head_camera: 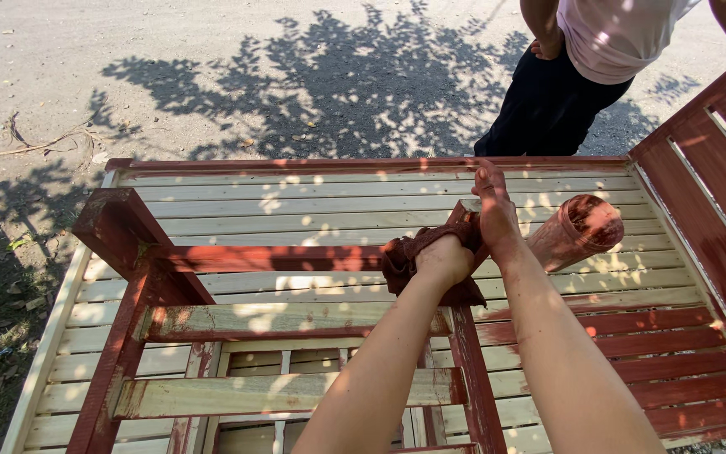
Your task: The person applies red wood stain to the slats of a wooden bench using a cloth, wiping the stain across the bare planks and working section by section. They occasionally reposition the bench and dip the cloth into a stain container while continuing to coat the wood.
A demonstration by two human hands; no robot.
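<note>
The left hand [443,259] is closed on a stain-soaked rag [413,265], pressing it against a red-brown rail [270,256] of the slatted wooden frame [296,210]. The right hand [496,210] reaches just past it, fingers stretched flat along the wood, holding nothing. The rag looks soft, limp and wet, best gripped bunched in the fist, and it lies directly under and around that fist.

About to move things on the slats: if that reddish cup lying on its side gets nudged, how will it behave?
The cup lies on its side on the slats with its mouth facing out, so it will probably roll in an arc. It looks thin-walled and paint-coated, so likely light and maybe slippery. The right hand beside it could steady it.
</note>
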